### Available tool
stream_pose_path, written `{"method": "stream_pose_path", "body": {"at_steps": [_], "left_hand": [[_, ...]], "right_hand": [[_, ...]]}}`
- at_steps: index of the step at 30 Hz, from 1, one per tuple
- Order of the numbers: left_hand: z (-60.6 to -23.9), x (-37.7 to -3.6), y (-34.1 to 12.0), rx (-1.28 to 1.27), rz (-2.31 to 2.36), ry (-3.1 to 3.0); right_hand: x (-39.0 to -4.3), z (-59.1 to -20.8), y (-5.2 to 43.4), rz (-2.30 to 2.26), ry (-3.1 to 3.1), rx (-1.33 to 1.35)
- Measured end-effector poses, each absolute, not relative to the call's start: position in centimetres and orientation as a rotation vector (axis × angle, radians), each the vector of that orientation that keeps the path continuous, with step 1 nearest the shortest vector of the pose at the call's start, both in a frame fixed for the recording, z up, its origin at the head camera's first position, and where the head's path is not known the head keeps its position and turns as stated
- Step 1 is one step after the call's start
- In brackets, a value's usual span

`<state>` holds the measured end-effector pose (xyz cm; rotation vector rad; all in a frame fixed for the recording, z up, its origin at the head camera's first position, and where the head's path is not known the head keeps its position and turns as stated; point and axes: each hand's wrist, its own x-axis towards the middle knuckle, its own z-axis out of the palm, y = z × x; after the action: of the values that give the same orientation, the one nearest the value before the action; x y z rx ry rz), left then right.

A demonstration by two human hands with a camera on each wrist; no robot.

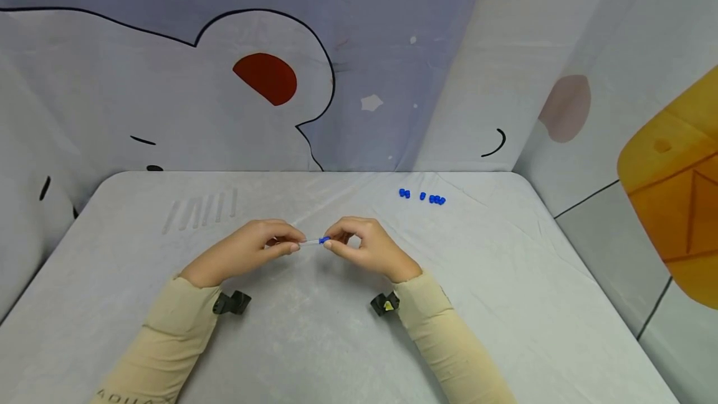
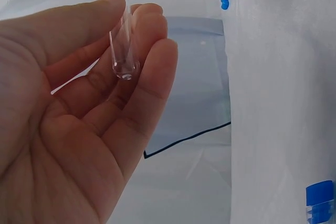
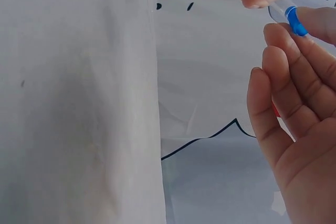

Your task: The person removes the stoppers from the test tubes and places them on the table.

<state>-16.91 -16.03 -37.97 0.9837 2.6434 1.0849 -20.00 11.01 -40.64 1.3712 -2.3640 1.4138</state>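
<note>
Held level just above the desk (image 1: 314, 329), a small clear tube (image 1: 310, 242) is pinched by the left hand (image 1: 247, 251) at its closed end. The right hand (image 1: 367, 247) pinches its blue cap (image 1: 324, 240). Judged light, smooth, slippery, possibly brittle; grip the ends. Spare blue caps (image 1: 422, 196) lie beyond.

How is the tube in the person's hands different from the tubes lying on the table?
The held tube is off the table, pinched between the left hand and right hand; the spare tubes lie untouched in a row. The held tube carries a blue cap; the spare tubes show none. All look clear and slim.
</note>
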Motion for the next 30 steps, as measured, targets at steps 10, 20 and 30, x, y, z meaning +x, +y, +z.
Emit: {"method": "stream_pose_path", "body": {"at_steps": [10, 20, 30], "left_hand": [[-38.09, -16.94, -15.97, 0.985, 1.091, 2.659], [-38.10, -16.98, -16.01, 0.997, 1.108, 2.658], [-38.11, -17.08, -16.27, 0.954, 1.066, 2.719]], "right_hand": [[-20.00, -40.67, 10.92, 1.511, -2.359, 1.283], [-20.02, -40.49, 11.09, 1.508, -2.367, 1.275], [-20.40, -40.12, 11.83, 1.529, -2.346, 1.208]]}}
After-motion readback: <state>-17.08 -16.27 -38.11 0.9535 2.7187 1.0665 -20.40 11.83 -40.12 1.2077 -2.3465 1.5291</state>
